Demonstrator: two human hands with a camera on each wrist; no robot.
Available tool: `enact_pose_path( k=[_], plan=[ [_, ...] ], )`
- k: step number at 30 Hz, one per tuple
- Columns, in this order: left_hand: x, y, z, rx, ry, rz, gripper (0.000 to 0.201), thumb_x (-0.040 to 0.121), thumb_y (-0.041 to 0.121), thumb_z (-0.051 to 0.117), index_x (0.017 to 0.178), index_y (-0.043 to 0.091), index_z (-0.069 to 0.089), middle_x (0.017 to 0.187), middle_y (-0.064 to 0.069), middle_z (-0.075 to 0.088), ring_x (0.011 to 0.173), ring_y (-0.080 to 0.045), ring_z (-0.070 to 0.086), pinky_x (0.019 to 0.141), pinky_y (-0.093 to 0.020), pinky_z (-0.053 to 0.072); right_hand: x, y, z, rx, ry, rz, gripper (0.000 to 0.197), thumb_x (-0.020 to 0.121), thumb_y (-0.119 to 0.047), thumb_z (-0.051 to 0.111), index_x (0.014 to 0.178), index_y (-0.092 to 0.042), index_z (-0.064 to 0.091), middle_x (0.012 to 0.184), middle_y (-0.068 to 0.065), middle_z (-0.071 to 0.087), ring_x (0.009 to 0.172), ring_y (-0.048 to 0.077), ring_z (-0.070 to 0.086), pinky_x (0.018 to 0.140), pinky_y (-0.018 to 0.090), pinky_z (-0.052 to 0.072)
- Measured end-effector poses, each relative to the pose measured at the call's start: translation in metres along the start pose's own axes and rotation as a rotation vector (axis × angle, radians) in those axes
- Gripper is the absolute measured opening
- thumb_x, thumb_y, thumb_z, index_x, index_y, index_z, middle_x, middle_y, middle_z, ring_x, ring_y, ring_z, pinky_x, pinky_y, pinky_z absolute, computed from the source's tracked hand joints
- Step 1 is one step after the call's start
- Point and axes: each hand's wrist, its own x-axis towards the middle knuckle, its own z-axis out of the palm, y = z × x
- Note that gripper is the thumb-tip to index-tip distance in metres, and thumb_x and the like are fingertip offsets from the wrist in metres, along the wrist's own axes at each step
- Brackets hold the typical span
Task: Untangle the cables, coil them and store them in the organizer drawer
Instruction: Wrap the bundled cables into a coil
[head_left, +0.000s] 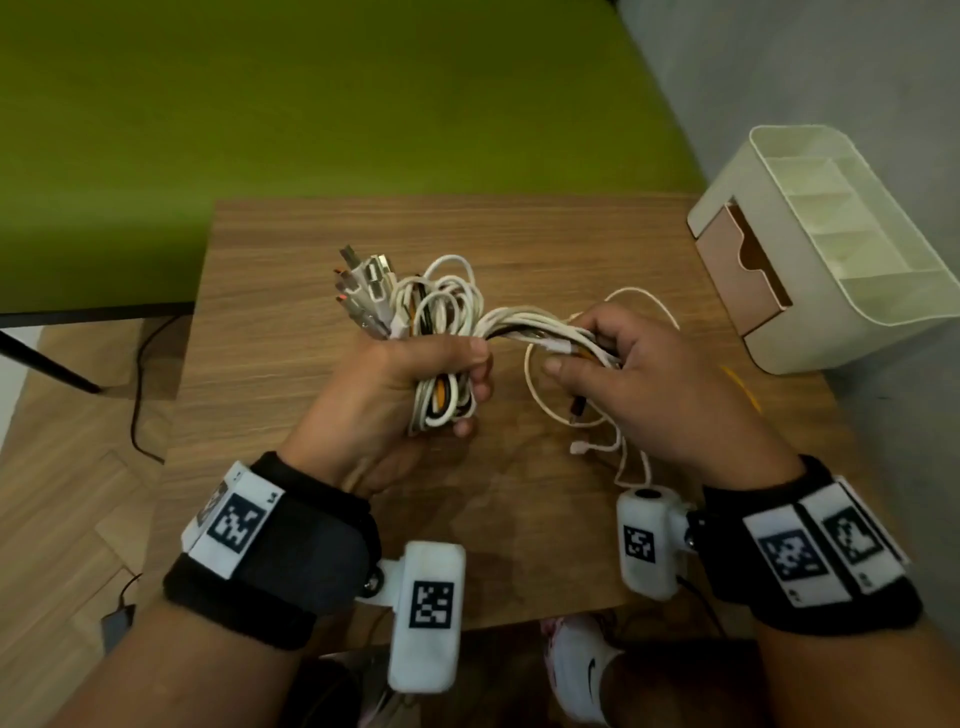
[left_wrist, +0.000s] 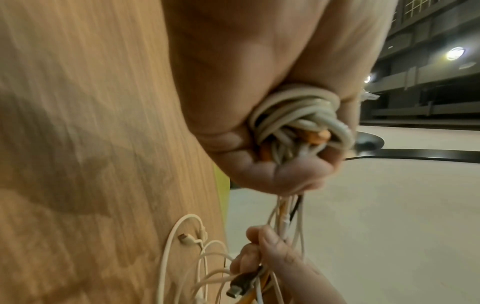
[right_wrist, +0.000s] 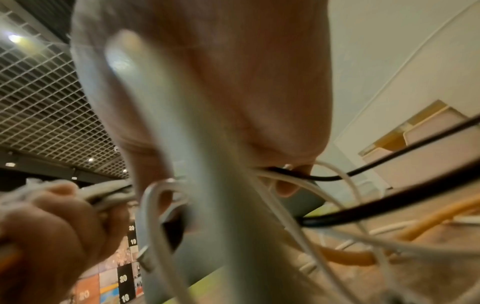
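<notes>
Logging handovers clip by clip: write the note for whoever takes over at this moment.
Left hand grips the coiled cable bundle, plugs sticking up.
Right hand holds the loose strands running out of that bundle; more white cable ends trail on the table.
Organizer stands at the right, its drawer pulled out.
Done: most of the length gathered.
Left: finish coiling the tails, then store everything in the drawer.

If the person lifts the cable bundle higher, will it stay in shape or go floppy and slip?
The cable bundle is probably floppy: loose white ends already hang below the right hand. The coiled part likely keeps its shape only inside the left hand, whose grip wraps it. It looks light, yet smooth strands may slide out one by one.
</notes>
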Motion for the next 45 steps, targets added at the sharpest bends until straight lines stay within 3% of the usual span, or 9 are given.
enact_pose_path(
  k=[7,15,21,24,27,30,34,39,45],
  plan=[
    [0.011,-0.005,-0.001,0.218,0.307,0.079,0.011,0.08,-0.001,0.067,0.072,0.004,0.063,0.06,-0.013,0.052,0.054,-0.023,0.048,0.042,-0.023,0.037,-0.005,-0.014,0.018,0.084,0.041,-0.024,0.026,0.093,-0.054,0.052,0.096,-0.031,0.064,0.078,-0.008,0.069,0.071,0.009,0.066,0.074,0.045,0.055],
    [0.008,-0.009,0.002,0.191,0.177,-0.02,0.009,0.077,-0.004,0.064,0.08,0.001,0.057,0.058,-0.011,0.049,0.051,-0.021,0.049,0.037,-0.02,0.036,-0.006,-0.011,0.018,0.069,0.189,-0.096,0.033,0.098,-0.033,0.056,0.13,-0.026,0.063,0.114,-0.011,0.07,0.105,0.002,0.061,0.086,0.014,0.045],
    [0.005,-0.001,-0.003,0.046,0.091,-0.031,0.01,0.067,0.007,0.062,0.063,0.008,0.053,0.059,-0.006,0.046,0.051,-0.015,0.048,0.038,-0.022,0.035,-0.002,-0.006,0.0,-0.074,0.057,-0.057,0.033,0.089,-0.049,0.06,0.122,-0.043,0.06,0.104,-0.017,0.063,0.103,0.009,0.058,0.096,0.044,0.047],
    [0.003,0.0,-0.003,0.0,0.07,-0.004,0.013,0.068,0.006,0.06,0.061,0.01,0.05,0.059,-0.005,0.045,0.051,-0.014,0.048,0.039,-0.021,0.034,0.003,-0.004,-0.008,-0.319,0.099,0.053,0.041,0.083,-0.059,0.063,0.121,-0.043,0.057,0.099,-0.025,0.05,0.112,0.008,0.042,0.1,0.039,0.027],
    [0.006,-0.003,-0.003,0.055,0.111,0.019,0.013,0.068,0.007,0.062,0.06,0.009,0.052,0.06,-0.007,0.046,0.053,-0.017,0.048,0.04,-0.023,0.035,0.004,-0.005,-0.011,-0.512,0.106,0.085,0.07,0.073,-0.071,0.062,0.135,-0.041,0.048,0.131,-0.019,0.045,0.132,0.01,0.032,0.102,0.039,0.017],
    [0.008,-0.002,-0.008,0.164,0.156,0.055,0.013,0.067,0.009,0.064,0.056,0.011,0.059,0.06,-0.01,0.049,0.056,-0.022,0.048,0.042,-0.024,0.037,-0.005,-0.011,-0.018,-0.252,0.117,-0.066,0.079,0.068,-0.069,0.07,0.139,-0.042,0.045,0.13,-0.024,0.04,0.126,-0.001,0.034,0.113,0.035,0.021],
    [0.004,-0.006,-0.003,0.336,0.043,0.089,0.015,0.059,0.012,0.071,0.064,0.003,0.06,0.057,-0.014,0.052,0.057,-0.028,0.047,0.043,-0.023,0.038,-0.015,-0.024,-0.012,0.135,0.264,-0.499,0.065,0.075,-0.039,0.08,0.132,-0.03,0.05,0.126,-0.013,0.056,0.123,0.006,0.053,0.101,0.025,0.043],
    [-0.005,-0.004,0.003,0.312,-0.164,0.118,0.014,0.057,0.011,0.073,0.069,0.007,0.067,0.056,-0.012,0.056,0.048,-0.023,0.053,0.042,-0.025,0.041,-0.015,-0.026,0.003,0.163,-0.072,-0.286,0.058,0.073,-0.051,0.077,0.124,-0.039,0.054,0.107,-0.014,0.067,0.1,0.001,0.065,0.087,0.032,0.054],
    [-0.005,0.0,-0.007,0.029,-0.271,0.046,0.034,0.053,0.022,0.087,0.063,0.012,0.056,0.056,-0.003,0.047,0.052,-0.015,0.05,0.042,-0.023,0.041,-0.005,-0.014,0.001,-0.122,-0.013,-0.211,0.011,0.087,-0.035,0.068,0.089,-0.026,0.063,0.071,-0.004,0.066,0.064,0.007,0.059,0.057,0.028,0.044]
  ],
)
